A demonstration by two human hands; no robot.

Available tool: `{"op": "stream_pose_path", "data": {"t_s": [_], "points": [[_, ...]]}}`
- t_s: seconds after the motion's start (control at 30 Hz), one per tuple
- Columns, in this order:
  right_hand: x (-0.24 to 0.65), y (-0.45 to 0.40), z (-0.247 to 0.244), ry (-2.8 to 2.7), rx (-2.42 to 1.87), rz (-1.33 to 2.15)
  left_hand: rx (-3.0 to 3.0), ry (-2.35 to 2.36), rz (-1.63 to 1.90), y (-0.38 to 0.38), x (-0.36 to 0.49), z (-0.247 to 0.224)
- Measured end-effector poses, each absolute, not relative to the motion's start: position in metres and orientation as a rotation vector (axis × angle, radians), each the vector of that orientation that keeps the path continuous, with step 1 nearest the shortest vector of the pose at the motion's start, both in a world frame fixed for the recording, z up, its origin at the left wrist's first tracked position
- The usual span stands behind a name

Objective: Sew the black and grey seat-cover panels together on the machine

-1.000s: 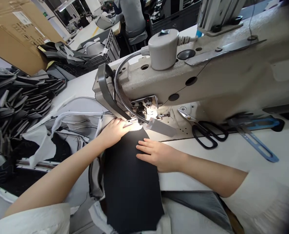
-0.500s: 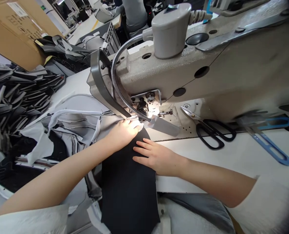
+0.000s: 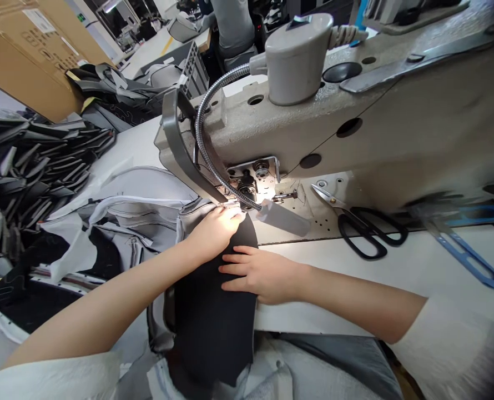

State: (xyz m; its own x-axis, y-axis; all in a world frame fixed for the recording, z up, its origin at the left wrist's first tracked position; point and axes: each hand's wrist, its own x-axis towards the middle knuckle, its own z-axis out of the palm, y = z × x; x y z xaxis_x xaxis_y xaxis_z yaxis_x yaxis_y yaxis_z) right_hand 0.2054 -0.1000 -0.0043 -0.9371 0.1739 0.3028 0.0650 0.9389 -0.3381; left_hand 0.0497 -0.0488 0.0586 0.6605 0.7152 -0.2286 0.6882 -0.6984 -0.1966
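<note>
A black fabric piece [image 3: 216,316] runs from the sewing machine [image 3: 288,128] down over the table's front edge. Close by the needle area, my left hand [image 3: 216,233] has its fingers bent and pressed together on the fabric's upper end; the fingertips are partly lost in the lamp's glare. My right hand [image 3: 267,275] lies flat on the fabric's right side, fingers spread, holding nothing. Under and left of the black piece bunches grey fabric with white edging [image 3: 142,208]. The needle itself is hidden.
Black-handled scissors [image 3: 361,225] lie on the machine bed at right, beside a blue-handled tool [image 3: 472,255]. A heap of cut fabric pieces [image 3: 34,172] fills the left side. Behind stand a cardboard box [image 3: 34,55], a grey crate [image 3: 195,69] and a seated person [image 3: 232,28].
The black fabric has moved up toward the needle and turned, its lower end swinging left. My right hand has slid slightly left with it. My left hand stays by the needle. The view shifted slightly.
</note>
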Motion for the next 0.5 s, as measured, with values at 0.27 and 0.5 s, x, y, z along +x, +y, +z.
{"op": "stream_pose_path", "data": {"t_s": [0.27, 0.5], "points": [[0.146, -0.112, -0.022, -2.567, -0.54, 0.322, -2.784, -1.399, 0.255, -0.047, 0.057, 0.045], [0.141, -0.111, -0.032, -2.573, -0.535, 0.446, -2.723, -1.704, 0.168, -0.059, 0.068, 0.041]]}}
